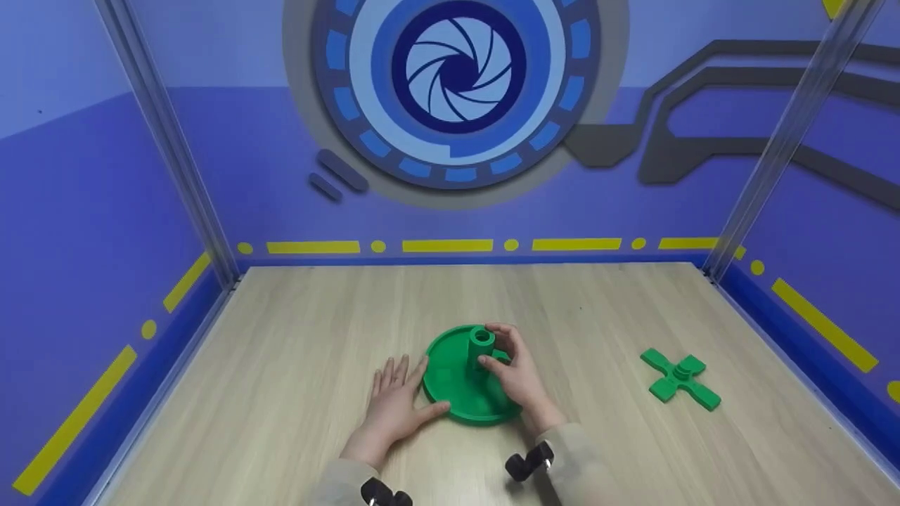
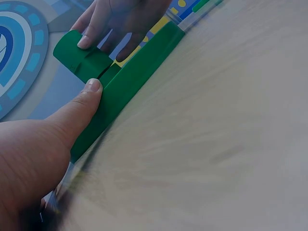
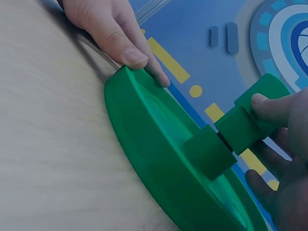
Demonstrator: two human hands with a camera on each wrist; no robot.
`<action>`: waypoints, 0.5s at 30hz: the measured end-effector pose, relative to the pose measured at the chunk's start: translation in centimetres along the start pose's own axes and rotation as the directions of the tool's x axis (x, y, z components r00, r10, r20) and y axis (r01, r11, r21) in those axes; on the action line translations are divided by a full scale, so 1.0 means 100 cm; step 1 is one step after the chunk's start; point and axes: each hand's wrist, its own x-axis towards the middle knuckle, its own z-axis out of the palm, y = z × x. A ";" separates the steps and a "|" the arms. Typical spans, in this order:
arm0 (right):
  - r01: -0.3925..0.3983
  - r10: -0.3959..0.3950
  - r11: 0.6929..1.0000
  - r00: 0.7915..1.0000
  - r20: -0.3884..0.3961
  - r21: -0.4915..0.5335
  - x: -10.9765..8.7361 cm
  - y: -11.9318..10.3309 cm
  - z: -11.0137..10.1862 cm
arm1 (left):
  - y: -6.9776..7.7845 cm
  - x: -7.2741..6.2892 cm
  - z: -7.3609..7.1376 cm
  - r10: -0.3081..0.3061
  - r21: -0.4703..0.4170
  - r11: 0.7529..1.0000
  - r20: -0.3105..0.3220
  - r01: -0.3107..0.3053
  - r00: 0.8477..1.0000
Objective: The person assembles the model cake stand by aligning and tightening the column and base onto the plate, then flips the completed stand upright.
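Observation:
A round green tray (image 1: 453,397) with a raised rim lies on the table. My left hand (image 1: 395,407) rests against its left side, fingers and thumb fairly straight, the thumb touching the rim. Thumb and fingers of my right hand (image 1: 522,376) grip a green hollow tube (image 1: 481,343) above the tray. In the right wrist view the stepped tube (image 3: 248,118) stands over a thick green post (image 3: 209,153) at the tray's middle, a thin dark gap between the two. Whether they touch inside, I cannot tell.
To the right on the wooden table (image 1: 598,436) lies a green cross-shaped piece (image 1: 680,379) with a raised stub at its centre. Blue printed panels (image 1: 450,225) enclose the table at the back and both sides, with metal posts (image 1: 172,140) at the corners.

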 end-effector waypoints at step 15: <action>-0.072 0.063 0.994 0.992 -0.111 -0.078 -0.001 -0.002 0.008 | 0.001 -0.002 -0.001 0.004 0.013 1.000 -0.001 -0.004 1.000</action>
